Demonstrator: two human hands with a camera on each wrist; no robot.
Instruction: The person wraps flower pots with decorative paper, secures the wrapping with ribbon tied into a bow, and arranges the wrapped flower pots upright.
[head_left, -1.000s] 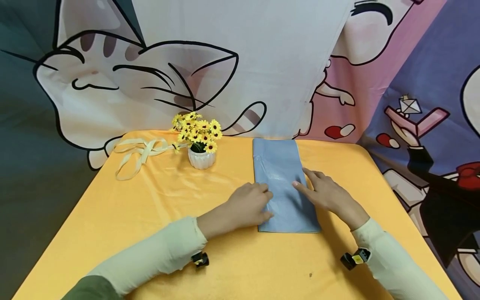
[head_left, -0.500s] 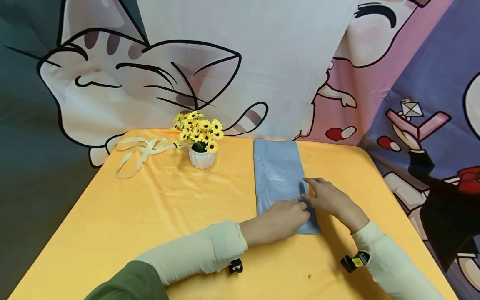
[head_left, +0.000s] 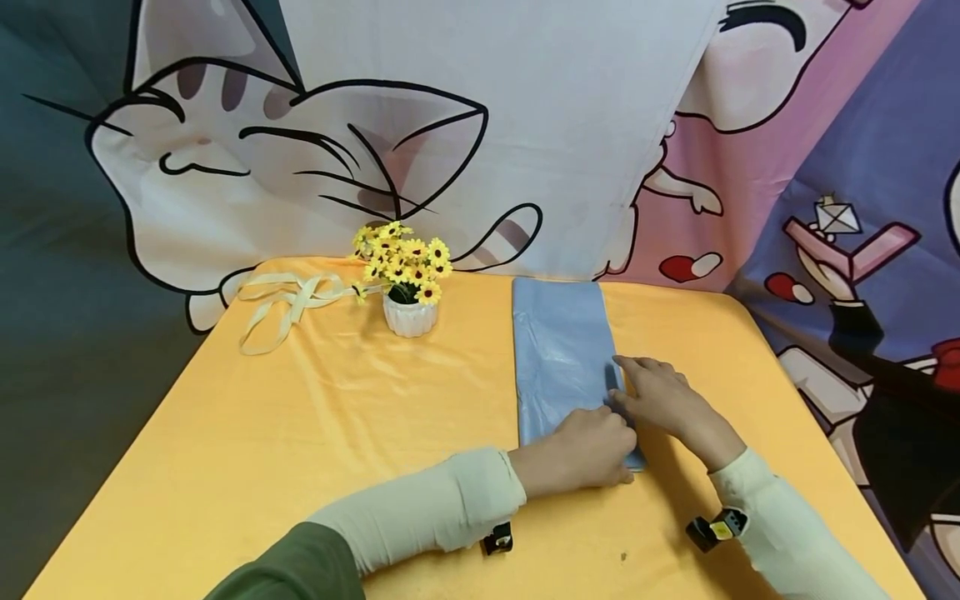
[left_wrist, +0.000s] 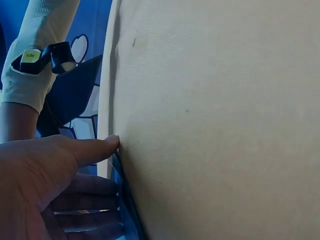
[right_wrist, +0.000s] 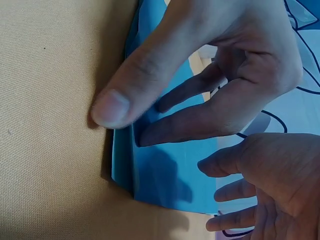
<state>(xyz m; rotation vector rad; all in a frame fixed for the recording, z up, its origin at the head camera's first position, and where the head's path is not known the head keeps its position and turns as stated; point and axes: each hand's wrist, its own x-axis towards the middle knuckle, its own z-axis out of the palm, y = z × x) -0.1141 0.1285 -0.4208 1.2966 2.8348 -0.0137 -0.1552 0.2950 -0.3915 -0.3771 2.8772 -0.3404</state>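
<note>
A folded blue sheet point(head_left: 558, 350) with a slight sheen lies lengthwise on the table, its layers showing along the near edge in the right wrist view. My left hand point(head_left: 581, 446) reaches across its near right corner. The left fingers point(right_wrist: 185, 122) rest on the sheet, extended, while the left thumb point(right_wrist: 112, 107) sits out past the near edge. Beside the right edge is my right hand point(head_left: 671, 408), its fingertips right at that edge. The right fingers point(right_wrist: 235, 218) look straight and spread in the right wrist view. Neither hand grips anything.
A white ribbed pot point(head_left: 410, 318) of yellow flowers point(head_left: 405, 258) stands at the back, left of the sheet. Further left lies a loose pale ribbon point(head_left: 292, 308). An orange-yellow cloth point(head_left: 337, 417) covers the table. Printed cartoon curtains point(head_left: 562, 142) hang behind and to the right.
My left hand has slid right and nearer to me, from the sheet's left side to its near right corner. My right hand has dropped slightly along the right edge. The head view has shifted a little.
</note>
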